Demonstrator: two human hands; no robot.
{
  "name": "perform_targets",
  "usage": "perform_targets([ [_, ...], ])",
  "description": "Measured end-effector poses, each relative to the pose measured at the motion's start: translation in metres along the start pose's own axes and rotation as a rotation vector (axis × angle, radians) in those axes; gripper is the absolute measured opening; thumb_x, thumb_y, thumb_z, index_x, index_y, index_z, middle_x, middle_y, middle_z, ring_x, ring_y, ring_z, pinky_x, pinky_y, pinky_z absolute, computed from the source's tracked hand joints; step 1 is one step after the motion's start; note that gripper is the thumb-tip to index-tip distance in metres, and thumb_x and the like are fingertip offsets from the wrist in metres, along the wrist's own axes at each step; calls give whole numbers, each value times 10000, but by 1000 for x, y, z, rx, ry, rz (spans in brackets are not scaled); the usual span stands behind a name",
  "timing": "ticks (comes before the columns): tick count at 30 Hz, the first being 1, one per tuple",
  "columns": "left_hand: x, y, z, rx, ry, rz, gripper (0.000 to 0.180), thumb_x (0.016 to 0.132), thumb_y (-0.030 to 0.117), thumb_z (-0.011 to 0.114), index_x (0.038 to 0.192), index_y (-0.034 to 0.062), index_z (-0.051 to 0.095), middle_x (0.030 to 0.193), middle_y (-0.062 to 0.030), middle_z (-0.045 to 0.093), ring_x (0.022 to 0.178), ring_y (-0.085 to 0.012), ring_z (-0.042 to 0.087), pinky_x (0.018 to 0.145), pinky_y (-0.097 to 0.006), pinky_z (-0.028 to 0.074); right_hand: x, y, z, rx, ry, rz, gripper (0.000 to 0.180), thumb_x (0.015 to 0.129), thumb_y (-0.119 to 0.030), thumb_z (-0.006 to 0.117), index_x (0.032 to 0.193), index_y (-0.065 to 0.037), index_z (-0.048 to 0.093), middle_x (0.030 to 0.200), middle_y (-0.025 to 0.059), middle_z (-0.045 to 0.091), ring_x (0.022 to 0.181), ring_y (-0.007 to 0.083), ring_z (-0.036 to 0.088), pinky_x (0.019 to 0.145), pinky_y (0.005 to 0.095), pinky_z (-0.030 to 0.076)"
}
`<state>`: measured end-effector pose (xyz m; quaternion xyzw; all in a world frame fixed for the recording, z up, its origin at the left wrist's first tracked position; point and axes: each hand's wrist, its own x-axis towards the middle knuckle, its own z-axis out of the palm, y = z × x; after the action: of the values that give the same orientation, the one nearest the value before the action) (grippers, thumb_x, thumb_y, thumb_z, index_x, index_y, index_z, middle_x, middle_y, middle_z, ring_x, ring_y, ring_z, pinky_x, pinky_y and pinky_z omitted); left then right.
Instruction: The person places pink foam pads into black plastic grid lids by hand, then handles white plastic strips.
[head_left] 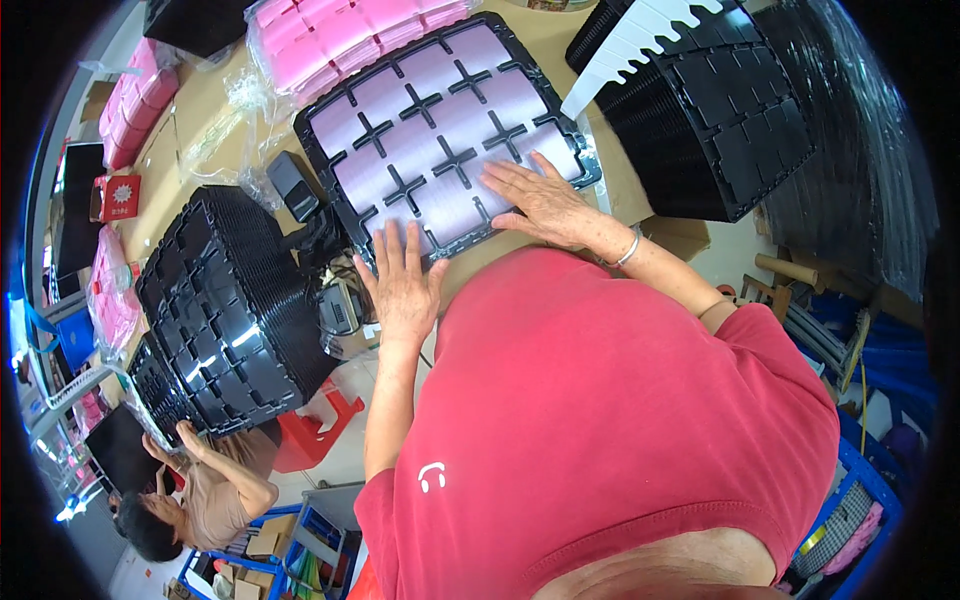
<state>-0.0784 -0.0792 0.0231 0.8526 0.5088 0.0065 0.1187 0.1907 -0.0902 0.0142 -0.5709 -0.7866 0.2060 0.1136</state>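
Tray (330,120) under hands: black frame, black crosses between pale lilac brushed-sheen plates (440,110). Tray stacks (235,300) at table's left and right edges: glossy black. Foam pads (330,40) at far edge: bright pink, in clear wrap. Table (205,105): tan. Shirt (600,420): red, small white mark. Stool (325,420) below: red

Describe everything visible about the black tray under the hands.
The black tray is a thin, square, moulded plastic piece with a ridged rim. Raised black crosses split it into square pockets, all filled with pale pink brushed-looking sheets. It lies flat and skewed on the brown table. The left hand rests flat on its near corner; the right hand presses its near edge.
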Motion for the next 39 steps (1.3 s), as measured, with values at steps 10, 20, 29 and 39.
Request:
perform_targets([
  [10, 94, 10, 18, 34, -9, -142, 669, 931, 564, 403, 1455, 150, 351, 1538, -37, 274, 1405, -378, 223, 1098, -598, 196, 49, 23, 2, -242, 91, 152, 720, 916, -533, 470, 1467, -104, 297, 1514, 96, 305, 1393, 254, 292, 1152, 480, 135],
  [20, 108, 22, 14, 153, 80, -194, 640, 917, 563, 450, 1433, 188, 394, 1483, -166, 332, 1333, -435, 323, 997, -625, 313, 68, 65, -5, -195, 305, 256, 707, 902, -476, 544, 1441, -65, 344, 1487, 109, 358, 1373, 242, 335, 1142, 494, 126],
  [29, 114, 25, 7, 26, 35, -270, 610, 921, 501, 478, 1413, 146, 414, 1478, -214, 293, 1330, -455, 302, 992, -644, 308, 109, 61, -22, -241, 304, 152, 734, 908, -557, 467, 1395, -13, 401, 1459, 148, 391, 1360, 251, 353, 1136, 524, 135],
  [39, 116, 25, 6, 60, 27, -293, 579, 940, 522, 434, 1420, 199, 411, 1506, -176, 284, 1335, -434, 324, 1000, -613, 323, 171, 89, -21, -267, 93, 405, 829, 922, -650, 309, 1477, -37, 255, 1546, 120, 232, 1444, 210, 165, 1172, 453, 50],
])
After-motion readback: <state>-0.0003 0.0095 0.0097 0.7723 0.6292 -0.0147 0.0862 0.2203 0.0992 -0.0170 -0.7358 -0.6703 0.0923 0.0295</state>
